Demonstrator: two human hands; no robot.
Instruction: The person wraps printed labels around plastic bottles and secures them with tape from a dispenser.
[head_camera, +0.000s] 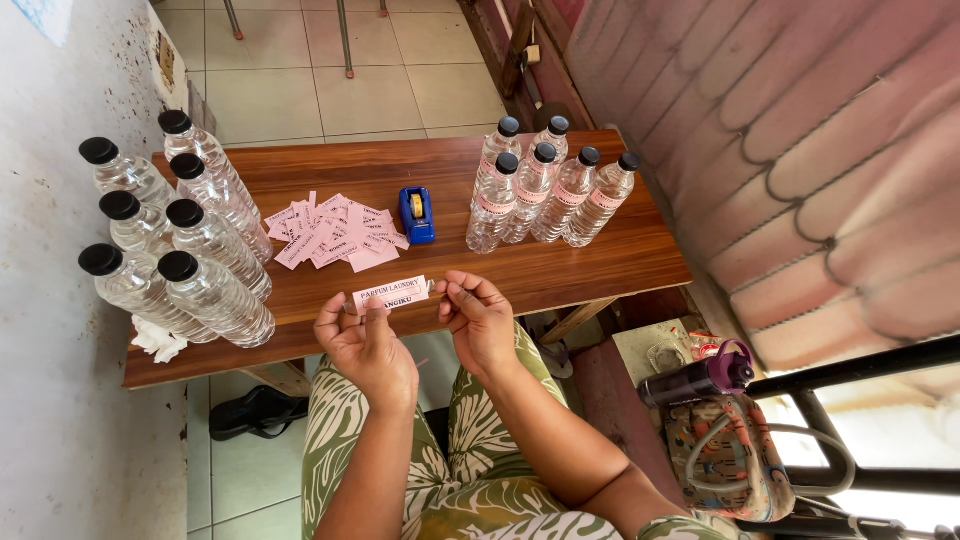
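both hands hold one pink paper label (391, 294) over the near edge of the wooden table (600, 262): the left hand (365, 345) pinches its left end, the right hand (480, 318) its right. six clear bottles (545, 190) far right already wear pink labels; seven bare bottles (170, 235) on the left and a pile of loose labels (335, 235) beside the blue tape dispenser (417, 214) remain.

A small home workspace, likely a porch or side room: a plain wooden table (560, 270) on tiled floor (300, 80), a rough whitewashed wall (60, 420) to the left of the hands, a sandal (255, 412) under the table, a patterned bag (725, 455) at right
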